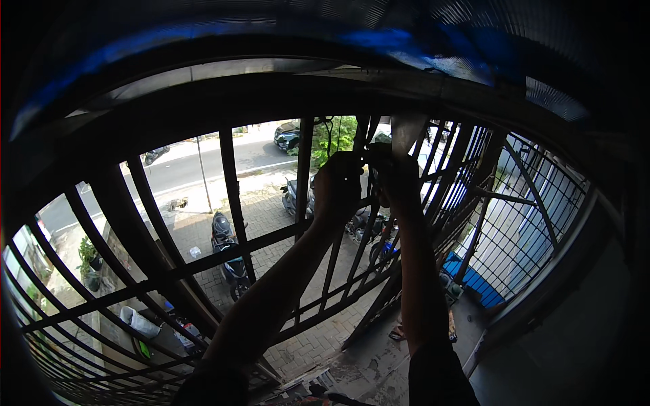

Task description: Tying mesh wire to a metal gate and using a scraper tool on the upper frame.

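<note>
Both arms reach up to the upper part of a dark metal bar grille (230, 183). My left hand (338, 183) is closed in a pinch close to an upright bar, its fingertips pointing right. Beside it, my right hand (393, 172) is raised with its fingers curled round something dark. Both hands are in deep shadow against the bright outside, so what they grip cannot be made out. A thin dark cord or wire (330, 132) hangs in a loop just above my left hand. A pale flat strip (407, 132) hangs above my right hand.
Overhead is a corrugated roof with a blue sheet (386, 39). A mesh panel (542, 189) stands at right, with a blue container (474, 281) below. Beyond the bars are parked motorbikes (230, 257), paving and a dark car (287, 135). A white sack (140, 322) lies low left.
</note>
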{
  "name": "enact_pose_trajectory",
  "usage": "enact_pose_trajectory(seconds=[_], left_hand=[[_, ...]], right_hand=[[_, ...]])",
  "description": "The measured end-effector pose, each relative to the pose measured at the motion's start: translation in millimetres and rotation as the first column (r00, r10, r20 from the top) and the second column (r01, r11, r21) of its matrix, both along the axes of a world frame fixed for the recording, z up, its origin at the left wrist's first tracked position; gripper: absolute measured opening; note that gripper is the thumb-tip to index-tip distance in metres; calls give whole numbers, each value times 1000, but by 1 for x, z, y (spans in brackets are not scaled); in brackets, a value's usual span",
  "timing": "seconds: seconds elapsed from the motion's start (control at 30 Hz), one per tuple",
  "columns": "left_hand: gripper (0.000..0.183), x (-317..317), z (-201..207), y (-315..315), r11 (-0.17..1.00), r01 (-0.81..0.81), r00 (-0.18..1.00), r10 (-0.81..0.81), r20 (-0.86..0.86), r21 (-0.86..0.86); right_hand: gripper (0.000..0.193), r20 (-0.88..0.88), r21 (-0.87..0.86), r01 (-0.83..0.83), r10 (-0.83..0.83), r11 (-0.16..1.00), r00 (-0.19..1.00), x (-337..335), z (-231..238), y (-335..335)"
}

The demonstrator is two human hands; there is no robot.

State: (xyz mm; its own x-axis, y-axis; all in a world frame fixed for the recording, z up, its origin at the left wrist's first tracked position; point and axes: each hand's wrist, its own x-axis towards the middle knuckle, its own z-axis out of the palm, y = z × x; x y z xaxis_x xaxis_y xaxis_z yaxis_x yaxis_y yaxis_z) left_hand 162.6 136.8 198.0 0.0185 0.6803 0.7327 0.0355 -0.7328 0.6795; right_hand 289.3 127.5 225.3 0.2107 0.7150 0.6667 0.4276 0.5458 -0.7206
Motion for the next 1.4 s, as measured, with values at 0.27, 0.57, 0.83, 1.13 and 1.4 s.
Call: enact_pose_trajectory(seconds=[0.27,0.57,0.83,1.13,1.4], left_hand=[[10,15,-6,20,991,-117,993,119,-27,59],[10,29,-3,1,994,-54,965,27,260,97],[19,26,2,11,996,78,927,-85,366,34],[19,8,19,4,940,-330,923,341,-177,85],[10,6,30,3,763,-477,769,602,-214,436]], right_hand=[[21,-77,81,-42,48,996,996,2,-4,13],[20,6,-15,-54,54,998,999,6,2,6],[22,-119,-6,-175,173,985,978,8,4,6],[17,-255,-134,-218,179,967,950,1,9,-7],[13,-263,-37,-311,291,950,920,3,6,11]])
